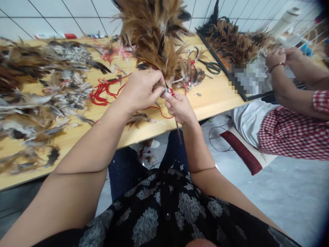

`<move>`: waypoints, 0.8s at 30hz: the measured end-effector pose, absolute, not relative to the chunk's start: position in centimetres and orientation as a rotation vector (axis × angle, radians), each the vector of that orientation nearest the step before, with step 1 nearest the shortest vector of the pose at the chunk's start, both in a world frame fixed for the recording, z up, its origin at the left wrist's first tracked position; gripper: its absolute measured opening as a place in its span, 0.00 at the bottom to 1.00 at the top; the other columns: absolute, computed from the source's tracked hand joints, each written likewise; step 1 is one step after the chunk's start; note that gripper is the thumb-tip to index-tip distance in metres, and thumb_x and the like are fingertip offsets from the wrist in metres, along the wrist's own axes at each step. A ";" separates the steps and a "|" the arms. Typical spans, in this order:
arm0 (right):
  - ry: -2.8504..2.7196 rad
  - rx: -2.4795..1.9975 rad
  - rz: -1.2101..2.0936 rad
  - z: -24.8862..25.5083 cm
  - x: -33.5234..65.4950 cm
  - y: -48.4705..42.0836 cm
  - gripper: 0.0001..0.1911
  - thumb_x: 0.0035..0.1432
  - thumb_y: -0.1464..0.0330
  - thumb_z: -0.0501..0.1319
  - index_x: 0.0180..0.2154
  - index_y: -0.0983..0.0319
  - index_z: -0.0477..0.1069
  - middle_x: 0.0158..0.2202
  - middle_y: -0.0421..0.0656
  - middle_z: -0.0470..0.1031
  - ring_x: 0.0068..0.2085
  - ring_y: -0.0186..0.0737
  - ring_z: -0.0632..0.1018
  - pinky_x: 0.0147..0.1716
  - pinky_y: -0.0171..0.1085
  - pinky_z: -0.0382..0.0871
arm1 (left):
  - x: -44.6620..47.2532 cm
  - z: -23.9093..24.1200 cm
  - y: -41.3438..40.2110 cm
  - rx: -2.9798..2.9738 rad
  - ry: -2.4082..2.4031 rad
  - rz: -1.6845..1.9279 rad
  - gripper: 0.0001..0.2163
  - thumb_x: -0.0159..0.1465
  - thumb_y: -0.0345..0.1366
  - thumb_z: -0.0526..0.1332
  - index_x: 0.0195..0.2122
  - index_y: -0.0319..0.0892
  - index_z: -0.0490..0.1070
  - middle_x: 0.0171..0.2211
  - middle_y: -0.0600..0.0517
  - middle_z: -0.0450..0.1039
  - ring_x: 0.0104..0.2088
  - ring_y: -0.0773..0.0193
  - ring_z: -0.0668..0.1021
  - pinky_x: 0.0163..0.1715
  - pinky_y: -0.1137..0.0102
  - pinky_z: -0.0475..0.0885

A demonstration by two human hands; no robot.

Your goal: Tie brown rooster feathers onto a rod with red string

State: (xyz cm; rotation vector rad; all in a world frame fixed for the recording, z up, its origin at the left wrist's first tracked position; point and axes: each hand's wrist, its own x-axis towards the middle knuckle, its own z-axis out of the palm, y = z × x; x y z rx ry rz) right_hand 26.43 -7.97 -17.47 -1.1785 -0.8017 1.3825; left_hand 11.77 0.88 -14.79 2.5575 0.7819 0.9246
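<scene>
Brown and full, the feather bundle (158, 37) rises above the wooden table (218, 92), its base between the person's two hands; the right hand (181, 107) is clamped around that base, where red thread (171, 91) shows, and a thin stick (178, 131) juts out below the fist; the left hand (145, 85) has thumb and forefinger pinched on the base from the other side; loose feathers (73, 89) lie to the left; scissors (215, 67) rest at the right, beside a black-edged tray (235, 88).
</scene>
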 end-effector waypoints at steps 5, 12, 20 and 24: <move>-0.844 -1.122 1.399 -18.0 26.4 -7.6 0.26 0.59 0.50 0.73 0.34 0.59 0.62 0.18 0.29 0.56 0.19 0.22 0.49 0.17 0.28 0.40 | 11.6 -14.6 0.9 2.612 0.827 0.902 0.07 0.61 0.34 0.61 0.38 0.45 0.79 0.35 0.47 0.81 0.41 0.51 0.82 0.48 0.58 0.78; -0.801 -1.156 1.400 -17.9 26.2 -7.5 0.25 0.63 0.51 0.69 0.33 0.59 0.59 0.19 0.28 0.55 0.19 0.22 0.48 0.18 0.28 0.40 | 11.8 -15.4 1.5 2.560 0.751 1.003 0.07 0.64 0.35 0.65 0.44 0.44 0.77 0.41 0.47 0.81 0.45 0.52 0.81 0.51 0.58 0.76; -0.721 -1.162 1.405 -15.9 27.3 -7.9 0.22 0.70 0.53 0.63 0.34 0.58 0.55 0.19 0.27 0.53 0.18 0.22 0.48 0.18 0.26 0.41 | 11.5 -16.8 5.3 2.077 0.837 1.699 0.18 0.58 0.32 0.75 0.48 0.42 0.74 0.45 0.52 0.77 0.41 0.65 0.75 0.40 0.69 0.72; -0.735 -1.163 1.338 -15.2 27.6 -8.1 0.22 0.70 0.53 0.62 0.34 0.58 0.55 0.19 0.27 0.52 0.18 0.23 0.49 0.17 0.26 0.40 | 13.0 -19.6 4.9 1.760 0.688 1.196 0.15 0.59 0.33 0.71 0.46 0.41 0.75 0.42 0.51 0.79 0.44 0.60 0.79 0.49 0.63 0.76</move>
